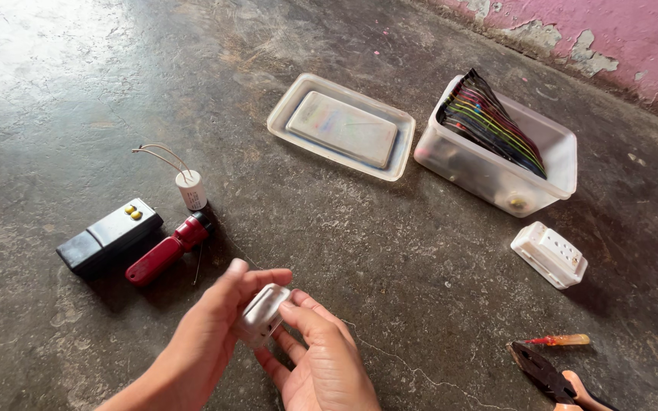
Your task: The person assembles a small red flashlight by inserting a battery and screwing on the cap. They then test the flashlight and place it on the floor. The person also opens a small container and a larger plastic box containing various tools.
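**Small silver-grey box held in both hands above the concrete floor**

A small, rounded rectangular silver-grey plastic box (pixel 261 313) is held low in the centre of the view, just above the dark, worn concrete floor (pixel 390 259). Its long axis is tilted, running from lower left to upper right, with the upper end pointed away toward the clear lid. The left hand (pixel 218 323) is curled around the box's left side, thumb laid over the top edge, fingers closed narrowly on it. The right hand (pixel 321 361) is set against the right side, thumb pressed on the near face, fingers bent underneath.

To the left, well apart from the hands, a black rectangular device with two yellow buttons (pixel 110 236), a red torch-shaped tool (pixel 167 250) and a small white cylinder with two wire leads (pixel 190 188) are seen lying close together. Ahead, a clear plastic lid with a flat pale slab on it (pixel 342 126) and a translucent tub holding a dark wallet of coloured strips (pixel 506 152) are noted. A white moulded socket block (pixel 549 254) lies to the right; dark pliers (pixel 544 373) and an orange-handled screwdriver (pixel 561 340) sit at the lower right edge. Bare floor is left between hands and lid.
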